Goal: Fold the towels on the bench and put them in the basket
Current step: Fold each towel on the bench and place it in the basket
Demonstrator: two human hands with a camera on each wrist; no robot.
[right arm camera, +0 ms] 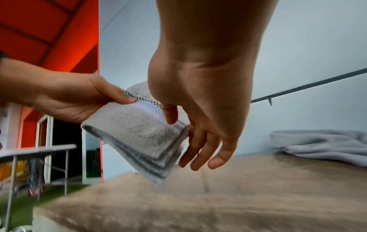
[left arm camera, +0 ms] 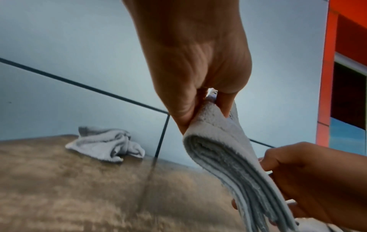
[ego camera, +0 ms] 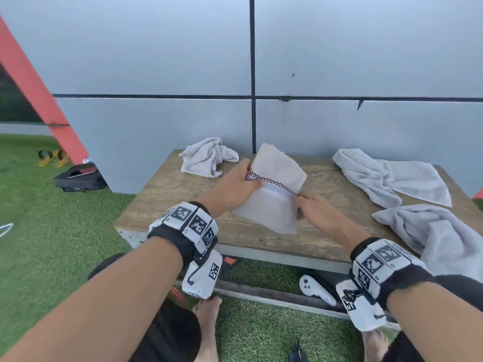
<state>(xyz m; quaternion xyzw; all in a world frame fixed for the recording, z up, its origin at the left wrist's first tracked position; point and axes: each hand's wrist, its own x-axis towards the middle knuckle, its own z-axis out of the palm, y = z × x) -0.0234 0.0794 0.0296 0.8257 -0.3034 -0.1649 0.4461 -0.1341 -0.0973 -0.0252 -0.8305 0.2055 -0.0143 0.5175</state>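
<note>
A folded grey towel (ego camera: 274,194) with a checkered band hangs tilted just above the wooden bench (ego camera: 183,199). My left hand (ego camera: 244,178) pinches its left edge at the band, thumb on top (right arm camera: 127,98). My right hand (ego camera: 300,205) holds the right edge, its thumb on the front and straight fingers (right arm camera: 198,149) behind. The left wrist view shows the towel's stacked layers (left arm camera: 218,157) edge-on. Three unfolded towels lie on the bench: a crumpled one (ego camera: 206,158) at the back left, one (ego camera: 379,173) at the back right, one (ego camera: 431,231) at the front right. No basket is in view.
A grey panelled wall (ego camera: 156,121) runs right behind the bench. On the grass to the left lie a black bag (ego camera: 78,178) and yellow sandals (ego camera: 52,158). A white controller (ego camera: 316,288) lies under the bench. A folding table (right arm camera: 35,152) stands further left.
</note>
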